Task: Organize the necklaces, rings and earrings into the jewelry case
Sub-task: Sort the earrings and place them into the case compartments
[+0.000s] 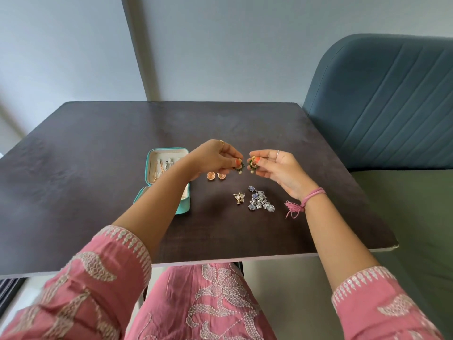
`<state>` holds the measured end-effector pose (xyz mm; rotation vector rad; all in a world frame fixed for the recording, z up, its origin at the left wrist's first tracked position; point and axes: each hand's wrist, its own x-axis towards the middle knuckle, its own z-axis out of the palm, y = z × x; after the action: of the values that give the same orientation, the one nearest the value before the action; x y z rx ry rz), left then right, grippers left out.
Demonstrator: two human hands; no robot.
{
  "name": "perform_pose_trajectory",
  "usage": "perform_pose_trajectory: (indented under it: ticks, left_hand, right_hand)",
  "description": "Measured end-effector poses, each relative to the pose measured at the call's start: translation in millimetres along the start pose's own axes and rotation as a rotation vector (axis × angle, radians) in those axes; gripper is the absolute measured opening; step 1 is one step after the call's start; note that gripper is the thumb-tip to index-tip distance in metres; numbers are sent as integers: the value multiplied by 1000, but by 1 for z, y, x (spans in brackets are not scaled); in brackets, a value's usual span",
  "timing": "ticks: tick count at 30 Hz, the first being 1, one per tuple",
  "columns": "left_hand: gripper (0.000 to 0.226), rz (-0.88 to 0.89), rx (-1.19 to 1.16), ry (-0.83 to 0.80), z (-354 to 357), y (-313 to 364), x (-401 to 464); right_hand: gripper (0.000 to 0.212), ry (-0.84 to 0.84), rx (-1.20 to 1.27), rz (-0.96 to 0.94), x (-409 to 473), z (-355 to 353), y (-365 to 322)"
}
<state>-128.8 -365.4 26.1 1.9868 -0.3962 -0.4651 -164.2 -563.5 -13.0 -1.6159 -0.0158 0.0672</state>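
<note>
An open teal jewelry case stands left of centre on the dark table, with chains hanging in its raised lid. My left hand pinches a green-and-pearl earring above the table. My right hand pinches its twin, a second green earring, a few centimetres away. Two round gold stud earrings lie on the table below my left hand. A small gold earring pair and a cluster of silver-blue flower earrings lie nearer to me. My left forearm hides part of the case's lower tray.
A blue-grey padded chair stands against the table's right side. The table's near edge runs just above my lap. A grey wall rises behind the table.
</note>
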Motion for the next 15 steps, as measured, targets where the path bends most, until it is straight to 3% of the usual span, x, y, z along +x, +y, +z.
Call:
perform_pose_trajectory:
  ticks: [15]
  left_hand:
    - [15, -171, 188, 1, 18, -9, 35]
  right_hand:
    - [18, 1, -41, 183, 26, 0, 19]
